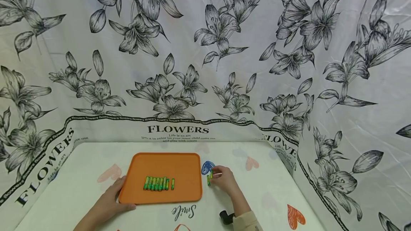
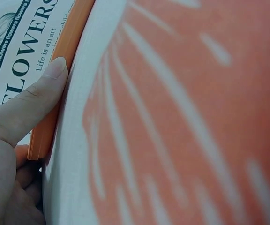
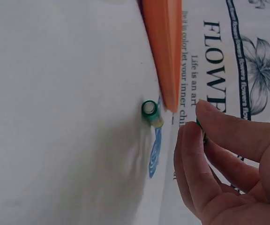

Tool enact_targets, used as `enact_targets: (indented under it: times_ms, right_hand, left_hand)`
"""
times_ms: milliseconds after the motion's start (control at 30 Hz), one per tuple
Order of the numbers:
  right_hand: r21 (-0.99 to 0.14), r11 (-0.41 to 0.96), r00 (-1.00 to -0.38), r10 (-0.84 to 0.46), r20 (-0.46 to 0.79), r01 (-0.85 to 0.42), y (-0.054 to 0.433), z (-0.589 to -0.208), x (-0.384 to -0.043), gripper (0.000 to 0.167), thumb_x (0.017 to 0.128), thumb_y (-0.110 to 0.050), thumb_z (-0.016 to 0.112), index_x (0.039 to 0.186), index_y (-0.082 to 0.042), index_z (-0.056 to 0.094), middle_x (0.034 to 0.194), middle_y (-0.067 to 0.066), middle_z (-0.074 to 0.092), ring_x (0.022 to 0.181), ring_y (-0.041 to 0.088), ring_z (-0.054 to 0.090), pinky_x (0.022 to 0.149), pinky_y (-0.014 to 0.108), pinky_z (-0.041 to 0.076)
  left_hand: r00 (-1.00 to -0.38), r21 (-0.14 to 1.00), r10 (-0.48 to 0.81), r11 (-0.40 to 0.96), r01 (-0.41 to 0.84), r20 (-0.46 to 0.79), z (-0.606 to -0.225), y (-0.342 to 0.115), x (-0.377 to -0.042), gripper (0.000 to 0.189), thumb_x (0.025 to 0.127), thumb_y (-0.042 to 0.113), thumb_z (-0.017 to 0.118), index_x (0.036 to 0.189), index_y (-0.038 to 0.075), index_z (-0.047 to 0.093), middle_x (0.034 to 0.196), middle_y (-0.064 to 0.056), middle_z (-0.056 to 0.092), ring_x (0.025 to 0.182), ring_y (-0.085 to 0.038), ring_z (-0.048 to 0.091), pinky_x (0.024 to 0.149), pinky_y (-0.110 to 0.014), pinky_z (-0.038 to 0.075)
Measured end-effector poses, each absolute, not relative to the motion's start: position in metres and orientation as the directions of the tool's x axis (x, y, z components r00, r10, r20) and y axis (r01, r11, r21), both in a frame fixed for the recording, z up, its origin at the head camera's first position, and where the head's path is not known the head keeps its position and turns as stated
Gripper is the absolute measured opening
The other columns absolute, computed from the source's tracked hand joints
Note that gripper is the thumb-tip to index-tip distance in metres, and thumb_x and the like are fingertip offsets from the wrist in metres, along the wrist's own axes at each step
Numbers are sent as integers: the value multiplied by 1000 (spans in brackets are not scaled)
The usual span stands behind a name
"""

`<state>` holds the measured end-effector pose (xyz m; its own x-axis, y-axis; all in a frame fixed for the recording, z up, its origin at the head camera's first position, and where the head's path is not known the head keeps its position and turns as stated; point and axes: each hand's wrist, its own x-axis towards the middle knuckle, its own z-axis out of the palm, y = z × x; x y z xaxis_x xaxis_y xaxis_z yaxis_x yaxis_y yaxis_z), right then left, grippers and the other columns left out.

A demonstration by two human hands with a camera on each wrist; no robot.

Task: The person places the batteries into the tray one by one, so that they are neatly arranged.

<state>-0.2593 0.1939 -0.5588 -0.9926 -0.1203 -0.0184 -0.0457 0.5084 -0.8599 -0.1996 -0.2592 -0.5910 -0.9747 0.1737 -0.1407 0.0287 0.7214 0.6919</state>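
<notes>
In the head view an orange tray point(image 1: 160, 163) lies on the table, with a row of several green-and-yellow batteries point(image 1: 156, 184) standing side by side in it. One more battery point(image 1: 172, 184) is slightly apart on the row's right. My left hand point(image 1: 107, 202) grips the tray's near left corner, its thumb point(image 2: 50, 82) along the rim in the left wrist view. Right of the tray, my right hand point(image 1: 224, 180) pinches a battery point(image 1: 211, 173) between thumb and fingertips, which mostly hide it in the right wrist view. Beside those fingers, another battery point(image 3: 151, 112) is on the tablecloth.
A white tablecloth point(image 1: 266, 181) printed with hearts and lettering covers the table. Behind and at both sides hang white curtains point(image 1: 179, 45) with black flower drawings. A black object point(image 1: 226, 217) sits at my right wrist.
</notes>
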Motion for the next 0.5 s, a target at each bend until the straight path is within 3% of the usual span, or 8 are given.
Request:
enact_targets:
  times_ms: [267, 500]
  right_hand:
    - [-884, 468, -993, -106, -46, -9, 175, -545, -263, 52, 78, 1, 83, 127, 2, 65, 105, 8, 69, 89, 15, 63, 73, 26, 59]
    - [-893, 449, -992, -116, -56, -2, 155, -538, -267, 51, 78, 2, 83, 126, 2, 66, 101, 6, 68, 86, 16, 61, 72, 30, 58]
  left_hand:
    - [-973, 695, 170, 719, 13, -157, -591, -259, -199, 126, 73, 53, 86, 159, -4, 14, 162, -35, 13, 147, -58, 13, 112, -77, 17]
    - [-974, 688, 174, 725, 28, -143, -590, -259, -199, 125, 74, 54, 85, 159, -4, 14, 162, -35, 14, 147, -58, 14, 112, -77, 18]
